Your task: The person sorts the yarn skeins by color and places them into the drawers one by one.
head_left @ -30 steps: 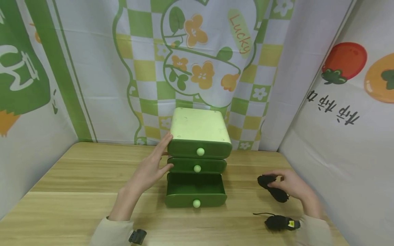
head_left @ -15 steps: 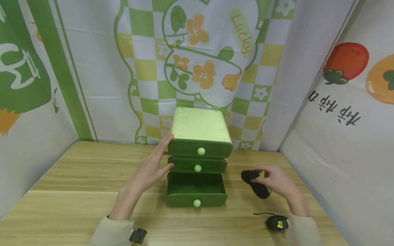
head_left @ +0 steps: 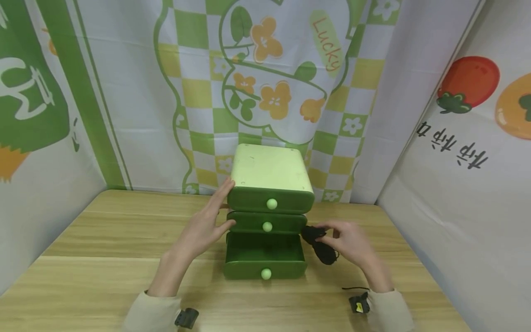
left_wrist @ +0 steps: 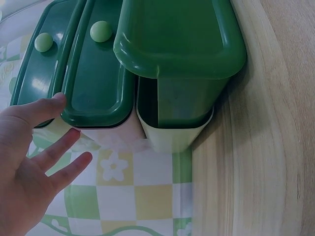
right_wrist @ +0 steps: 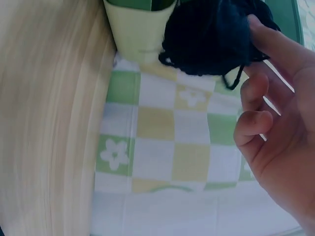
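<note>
A three-tier drawer box point(head_left: 269, 168) with a pale green top and dark green fronts stands on the table. Its bottom drawer point(head_left: 265, 269) is pulled out and shows a bare inside. My left hand point(head_left: 201, 226) rests on the box's left side, fingers spread, thumb by the middle drawer point(head_left: 249, 222). Beside the box's right side, my right hand point(head_left: 346, 240) pinches a bundle of black yarn point(head_left: 325, 253) between thumb and fingers. In the right wrist view, loose strands hang from the yarn point(right_wrist: 206, 44), which overlaps the box's side.
A second black item lies on the table near my right cuff, mostly hidden, with its thin black strand point(head_left: 354, 288) showing. Printed curtains point(head_left: 199, 92) enclose the wooden table point(head_left: 103, 258) at the back and sides.
My right hand has carried the black yarn bundle leftward across the table to the drawer box's right side. The left hand has stayed on the box.
</note>
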Demonstrator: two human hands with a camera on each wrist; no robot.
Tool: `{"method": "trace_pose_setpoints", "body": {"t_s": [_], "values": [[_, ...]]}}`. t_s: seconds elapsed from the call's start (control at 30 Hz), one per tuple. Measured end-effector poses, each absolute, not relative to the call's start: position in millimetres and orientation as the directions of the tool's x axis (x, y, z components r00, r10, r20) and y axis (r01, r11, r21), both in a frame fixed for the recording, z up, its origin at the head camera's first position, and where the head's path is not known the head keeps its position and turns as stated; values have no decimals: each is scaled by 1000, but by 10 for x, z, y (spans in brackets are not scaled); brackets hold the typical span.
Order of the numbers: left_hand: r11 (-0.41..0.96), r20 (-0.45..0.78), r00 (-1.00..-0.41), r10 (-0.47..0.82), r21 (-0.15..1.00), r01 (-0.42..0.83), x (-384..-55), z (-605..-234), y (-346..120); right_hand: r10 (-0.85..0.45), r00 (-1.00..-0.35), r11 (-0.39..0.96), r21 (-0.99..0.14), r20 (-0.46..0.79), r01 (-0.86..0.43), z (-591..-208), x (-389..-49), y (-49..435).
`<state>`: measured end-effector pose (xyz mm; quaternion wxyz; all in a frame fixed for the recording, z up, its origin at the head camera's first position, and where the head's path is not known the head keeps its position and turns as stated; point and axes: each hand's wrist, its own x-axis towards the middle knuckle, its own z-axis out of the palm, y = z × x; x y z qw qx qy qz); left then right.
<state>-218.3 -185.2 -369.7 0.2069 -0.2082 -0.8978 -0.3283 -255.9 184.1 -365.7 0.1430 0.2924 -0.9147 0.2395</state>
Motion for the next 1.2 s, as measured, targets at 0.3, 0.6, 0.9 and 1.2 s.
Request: {"method": "trace_pose_setpoints", "body": {"t_s": [0.3,0.6,0.9,1.2], "values": [[702,510,-827,236,499,508,-2176,-3679,-1853,-487,-697,673,-283,526,-683,-3746,-2513,1551],[702,513,-824,242,493,513,-2184,-3669,-1854,-458,-682,704,-236,570,-670,-3901,-2504,1323],[696,512,-825,239,502,513,-2182,-3687,-1856,-478,-714,707,-258,512,-658,-4062,-2513,1195],[695,502,-832,235,512,505,-2187,-3688,-1849,-463,-730,708,-286,503,-646,-4038,-2521,1229]]}}
